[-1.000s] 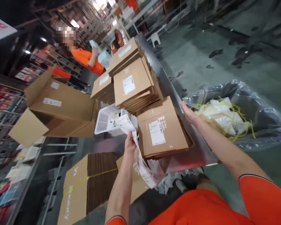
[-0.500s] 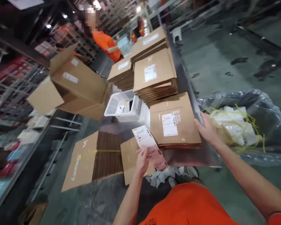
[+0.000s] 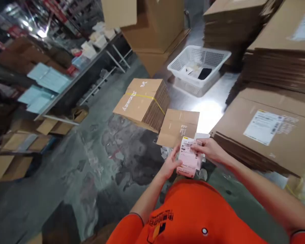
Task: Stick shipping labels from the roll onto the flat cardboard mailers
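A printed shipping label (image 3: pixel 189 157) hangs in front of my body, with a yellow mark at its top edge. My left hand (image 3: pixel 170 165) grips its left side between thumb and fingers. At its upper right, my right hand (image 3: pixel 210 149) pinches the label. Just beyond lies a flat cardboard piece (image 3: pixel 176 125). To the right, a stack of folded cartons (image 3: pixel 244 117) carries a stuck-on label (image 3: pixel 263 127). A strapped carton bundle (image 3: pixel 139 98) with a yellow band sits to the left.
A white plastic basket (image 3: pixel 193 81) holding a dark item stands on the shiny metal table (image 3: pixel 210 110). Behind it is a large open carton (image 3: pixel 160 34). More carton stacks (image 3: pixel 234 30) rise at the back right. Opened boxes (image 3: pixel 22 145) lie on the floor at left.
My right hand has left the carton stack's edge and come onto the label. My left hand still holds the label, now closer to my body. The view has turned left and down.
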{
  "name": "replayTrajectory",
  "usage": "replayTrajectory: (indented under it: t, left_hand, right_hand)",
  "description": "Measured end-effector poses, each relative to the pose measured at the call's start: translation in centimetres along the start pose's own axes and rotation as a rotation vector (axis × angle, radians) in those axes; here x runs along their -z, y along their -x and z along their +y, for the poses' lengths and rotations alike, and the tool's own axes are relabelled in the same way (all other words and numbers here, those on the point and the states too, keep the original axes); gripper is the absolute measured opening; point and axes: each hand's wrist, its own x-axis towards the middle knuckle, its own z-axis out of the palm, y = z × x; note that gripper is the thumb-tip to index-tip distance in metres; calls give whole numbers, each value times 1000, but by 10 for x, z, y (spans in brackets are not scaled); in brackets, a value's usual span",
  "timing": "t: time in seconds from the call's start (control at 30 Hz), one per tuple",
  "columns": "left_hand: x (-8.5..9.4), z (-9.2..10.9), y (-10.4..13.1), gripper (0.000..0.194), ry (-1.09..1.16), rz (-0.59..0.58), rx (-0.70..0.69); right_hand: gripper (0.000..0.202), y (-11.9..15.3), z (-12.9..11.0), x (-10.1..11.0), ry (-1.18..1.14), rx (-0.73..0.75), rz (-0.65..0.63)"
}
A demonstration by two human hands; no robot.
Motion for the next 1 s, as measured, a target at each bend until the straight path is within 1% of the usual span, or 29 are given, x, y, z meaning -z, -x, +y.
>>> replayTrajectory:
  t: [0.03,0.1,0.17,0.23,0.33,0.4,0.47,0.53,0.6,0.67,0.7,0.77,0.83,0.9,0.93,1.0]
  left_hand:
    - [6,5,-3,73,17,78,-13]
    - [17,11,-11,53,-8,204,34]
    - [27,12,-18,33,-48,279,110]
    - [36,8,-24,33,-83,313,152]
    - [50,-3,-28,37,-169,323,149]
    - [62,-15,-26,35,-219,311,155]
    - [76,-30,-20,34,-220,308,210]
    - [91,-48,-12,34,-192,302,301]
    - [107,-65,-6,35,-153,304,392]
    - [122,-80,-7,37,-116,313,439]
    - [129,-86,-10,38,-101,318,444]
    - [141,-98,-12,41,-96,317,445]
    - [152,-109,-5,36,-123,301,484]
    - [165,-117,18,26,-157,280,554]
    - [172,-118,32,23,-164,275,580]
    - [187,-114,58,24,-166,292,597]
  right_hand:
    - [45,-5,5,-14,3,-2,-32]
    - [45,-14,10,-40,0,3,-100]
    - [44,-23,13,-57,19,6,-129]
    - [40,-32,14,-66,60,1,-92]
    - [35,-44,18,-73,142,-3,-38]
    - [31,-50,25,-80,214,-4,-69]
    - [27,-57,33,-87,322,7,-105]
    - [23,-72,42,-90,440,28,-78]
    - [22,-99,51,-85,548,44,34]
    - [21,-134,57,-74,670,48,166]
    - [21,-151,60,-67,750,42,207]
    - [26,-180,61,-54,939,2,226]
    - [40,-196,61,-48,1105,-77,231]
    - [54,-199,61,-51,1176,-155,293]
    - [58,-198,61,-57,1172,-171,326]
    - [59,-196,64,-79,1129,-142,353]
